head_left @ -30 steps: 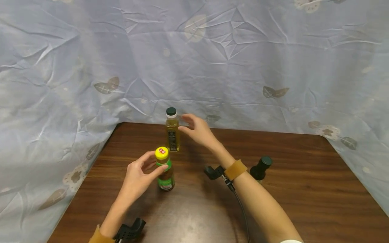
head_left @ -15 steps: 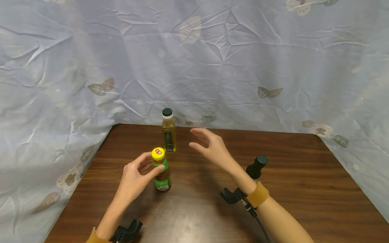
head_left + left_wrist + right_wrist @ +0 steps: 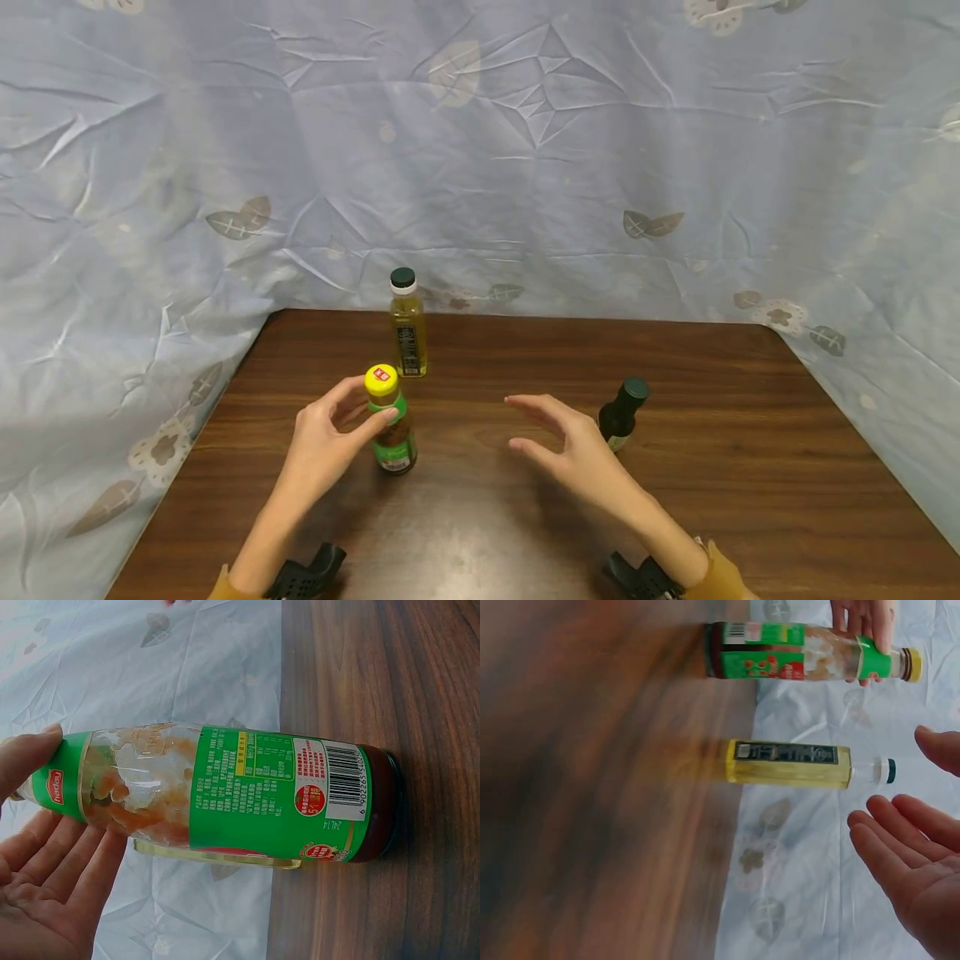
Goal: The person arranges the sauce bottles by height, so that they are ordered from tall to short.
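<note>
In the head view my left hand (image 3: 318, 442) holds a sauce bottle (image 3: 393, 454) by its neck, thumb on the near side and fingers behind. The bottle has a yellow cap and green labels, and it stands upright on the table. Close up in the left wrist view, reddish residue coats the clear glass of this sauce bottle (image 3: 142, 784). My right hand (image 3: 585, 454) hovers over the table with fingers spread and nothing in its grasp. Just beyond its knuckles is a small dark bottle (image 3: 621, 414) with a dark green cap, its lower part partly hidden by the hand.
An oil bottle (image 3: 408, 333) with yellow liquid and a dark green cap stands upright behind the sauce bottle. The brown wooden table (image 3: 712, 500) ends at a pale patterned cloth (image 3: 525, 192) hanging along the back and left.
My right hand has drawn away from beside the oil bottle, moving right and nearer to me, to beside the dark bottle. My left hand keeps its hold on the sauce bottle.
</note>
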Motion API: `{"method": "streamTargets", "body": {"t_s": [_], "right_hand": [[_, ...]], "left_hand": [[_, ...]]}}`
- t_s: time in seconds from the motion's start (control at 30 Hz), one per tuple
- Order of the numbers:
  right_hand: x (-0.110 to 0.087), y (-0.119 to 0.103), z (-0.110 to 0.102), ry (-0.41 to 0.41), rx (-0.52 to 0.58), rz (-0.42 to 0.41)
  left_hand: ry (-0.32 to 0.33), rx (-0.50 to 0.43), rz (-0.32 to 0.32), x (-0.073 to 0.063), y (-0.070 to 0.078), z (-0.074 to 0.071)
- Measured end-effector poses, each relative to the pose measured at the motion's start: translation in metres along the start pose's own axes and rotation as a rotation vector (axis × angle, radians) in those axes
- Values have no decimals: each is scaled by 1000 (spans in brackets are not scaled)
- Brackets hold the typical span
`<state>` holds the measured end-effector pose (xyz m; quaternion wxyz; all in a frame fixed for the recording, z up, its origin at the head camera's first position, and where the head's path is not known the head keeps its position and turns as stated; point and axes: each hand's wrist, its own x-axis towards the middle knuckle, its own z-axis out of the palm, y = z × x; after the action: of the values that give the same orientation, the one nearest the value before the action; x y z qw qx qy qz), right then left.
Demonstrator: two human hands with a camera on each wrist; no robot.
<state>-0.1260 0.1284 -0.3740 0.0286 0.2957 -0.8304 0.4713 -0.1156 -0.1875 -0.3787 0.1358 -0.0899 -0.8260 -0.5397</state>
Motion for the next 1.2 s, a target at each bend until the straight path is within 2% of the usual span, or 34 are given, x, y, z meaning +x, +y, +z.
{"method": "streamTargets", "body": {"t_s": [0.13,0.33,0.5,0.63,0.73,1.0,1.2], "right_hand": [[-29,7,-7,23,-11,26],[-67,18,-27,141,-63,83],[-84,27,-51,249,-163,187],[-83,42,-69,321,-218,218],[-75,55,-76,340,-226,220],[-50,74,-79,318,-166,239],[-43,81,-78,284,-49,210]], "left_hand": [[4,-2,-2,0,0,0],[11,29,-11,0,-1,-2],[17,49,-18,-1,-3,-7],[21,58,-22,-2,-4,-9],[18,55,-21,-2,-5,-9],[9,36,-16,-2,-6,-6],[-13,23,-21,-1,-3,-2]]}}
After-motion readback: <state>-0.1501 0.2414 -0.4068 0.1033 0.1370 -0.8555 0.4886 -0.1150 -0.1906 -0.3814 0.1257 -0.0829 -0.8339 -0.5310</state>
